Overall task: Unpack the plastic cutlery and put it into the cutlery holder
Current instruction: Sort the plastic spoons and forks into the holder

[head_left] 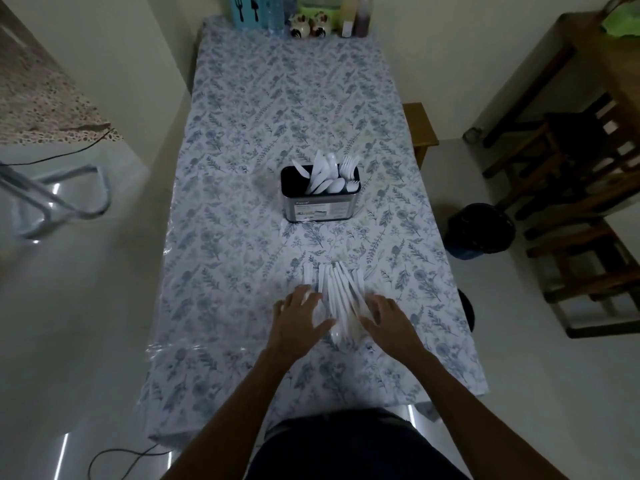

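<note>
A fanned pile of white plastic cutlery point(337, 292) lies on the flowered tablecloth near me, handles pointing away. My left hand point(300, 315) rests on the pile's left side with fingers spread. On the right side sits my right hand point(386, 317), fingers also spread and flat over the pieces. Farther up the table stands the metal cutlery holder point(320, 204), with white spoons, knives and forks standing in it.
The table point(242, 254) runs away from me; a blue box, bottles and small jars point(304, 24) stand at its far end. A wooden bench point(420, 128) and a dark bin point(479, 230) sit to the right, a metal chair frame point(69, 199) to the left.
</note>
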The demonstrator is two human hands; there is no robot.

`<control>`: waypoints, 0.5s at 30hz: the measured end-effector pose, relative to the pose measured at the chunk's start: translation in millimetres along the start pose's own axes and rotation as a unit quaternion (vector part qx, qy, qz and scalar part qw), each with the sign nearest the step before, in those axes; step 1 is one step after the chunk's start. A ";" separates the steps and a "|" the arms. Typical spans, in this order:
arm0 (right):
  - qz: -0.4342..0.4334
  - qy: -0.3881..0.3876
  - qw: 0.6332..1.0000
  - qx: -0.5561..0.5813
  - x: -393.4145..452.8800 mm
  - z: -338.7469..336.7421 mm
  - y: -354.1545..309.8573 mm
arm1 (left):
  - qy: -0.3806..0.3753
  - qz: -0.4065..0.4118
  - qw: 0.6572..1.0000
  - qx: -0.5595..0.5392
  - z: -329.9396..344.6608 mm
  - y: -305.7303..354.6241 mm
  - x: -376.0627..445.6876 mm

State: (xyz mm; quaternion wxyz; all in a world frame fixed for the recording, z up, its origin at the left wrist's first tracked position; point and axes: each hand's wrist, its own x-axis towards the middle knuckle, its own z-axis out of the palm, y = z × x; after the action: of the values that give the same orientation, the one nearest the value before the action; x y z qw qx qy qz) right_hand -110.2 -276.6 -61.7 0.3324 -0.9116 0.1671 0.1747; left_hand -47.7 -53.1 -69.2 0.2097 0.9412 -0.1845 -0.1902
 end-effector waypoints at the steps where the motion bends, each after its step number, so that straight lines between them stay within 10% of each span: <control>1: 0.001 -0.008 1.000 0.008 1.2 -3.2 3.1 | -0.006 -0.007 1.000 0.001 4.5 10.6 1.5; 15: 0.010 -0.007 1.000 0.010 9.6 -12.3 26.1 | 0.149 -0.108 0.979 -0.083 12.9 64.1 -17.5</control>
State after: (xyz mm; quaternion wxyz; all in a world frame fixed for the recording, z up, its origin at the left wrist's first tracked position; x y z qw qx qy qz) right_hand -110.2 -305.4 -71.3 0.3411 -0.9052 0.1760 0.1826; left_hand -85.6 -103.9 -45.3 0.2907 0.9525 -0.0319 -0.0845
